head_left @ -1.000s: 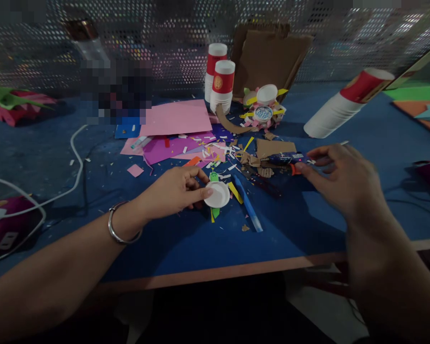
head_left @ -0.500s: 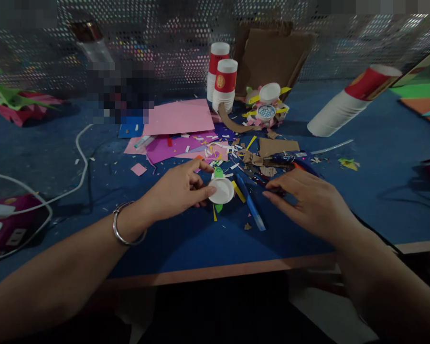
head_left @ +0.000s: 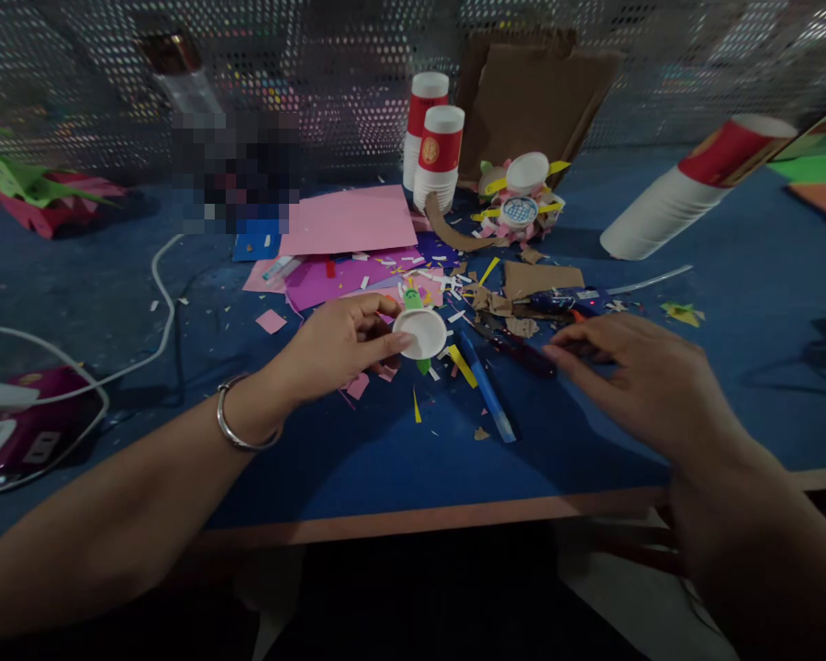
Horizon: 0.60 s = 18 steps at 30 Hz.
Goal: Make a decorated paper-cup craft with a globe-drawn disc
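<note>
My left hand pinches a small white paper-cup base with green paper bits stuck to it, lifted slightly over the blue table. A silver bangle sits on that wrist. My right hand hovers palm down with fingers stretched out, holding nothing, close to a dark red tool. A blue pen-like stick lies between the two hands. A glue gun lies just beyond my right fingers.
Pink and purple paper sheets and paper scraps cover the middle. Two stacks of red-and-white cups stand behind, a decorated cup craft beside them, cardboard at the mesh wall, a fallen cup stack at right, white cables at left.
My left hand has lifted the white cup base up and slightly away, uncovering paper scraps beneath. My right hand left the glue gun, swung toward the middle, then drew back a little to the right.
</note>
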### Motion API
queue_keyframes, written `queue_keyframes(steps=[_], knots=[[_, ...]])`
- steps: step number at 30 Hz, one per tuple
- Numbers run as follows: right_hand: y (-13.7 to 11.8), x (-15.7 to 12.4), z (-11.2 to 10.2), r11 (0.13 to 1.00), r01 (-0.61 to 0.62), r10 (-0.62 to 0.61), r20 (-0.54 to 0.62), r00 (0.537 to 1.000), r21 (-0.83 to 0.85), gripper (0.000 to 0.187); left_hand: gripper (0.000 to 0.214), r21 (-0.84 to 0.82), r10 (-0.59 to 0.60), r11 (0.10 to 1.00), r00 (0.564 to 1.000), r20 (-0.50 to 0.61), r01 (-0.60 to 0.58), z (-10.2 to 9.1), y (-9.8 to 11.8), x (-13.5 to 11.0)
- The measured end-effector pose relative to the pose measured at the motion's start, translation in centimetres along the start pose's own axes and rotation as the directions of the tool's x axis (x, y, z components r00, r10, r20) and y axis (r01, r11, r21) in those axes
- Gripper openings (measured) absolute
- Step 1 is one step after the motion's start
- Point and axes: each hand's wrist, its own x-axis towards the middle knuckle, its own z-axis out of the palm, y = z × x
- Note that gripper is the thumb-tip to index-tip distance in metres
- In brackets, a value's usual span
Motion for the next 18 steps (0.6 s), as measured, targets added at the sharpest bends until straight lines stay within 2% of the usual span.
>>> queue_keyframes(steps=[3,4,8,14,18], knots=[[1.8,0.2,-0.2,0.986,-0.130,0.124,-0.062,0.990,-0.109,0.018,0.033,-0.075,-0.001,0.997,0.999,-0.037,-0.002,0.0,-0.1,0.2],[2.6,0.3,-0.1,0.977,-0.151,0.146,-0.044,0.988,-0.152,0.023,0.034,-0.086,0.006,0.996,0.999,-0.037,-0.009,0.1,-0.1,0.2],[5.4,0.6,1.2,0.942,-0.248,0.226,-0.118,0.967,-0.228,0.048,0.038,-0.118,0.021,0.993,1.000,-0.010,-0.022,0.5,-0.1,0.2],[6.4,1.2,2.2,0.908,-0.399,0.395,-0.056,0.917,-0.125,0.050,0.039,-0.202,0.014,0.979,1.000,0.023,-0.009,0.8,0.2,0.0],[6.1,1.2,1.9,0.913,-0.408,0.404,-0.148,0.903,0.003,0.039,0.038,-0.211,0.025,0.977,0.998,0.054,-0.013,0.8,0.0,0.0]])
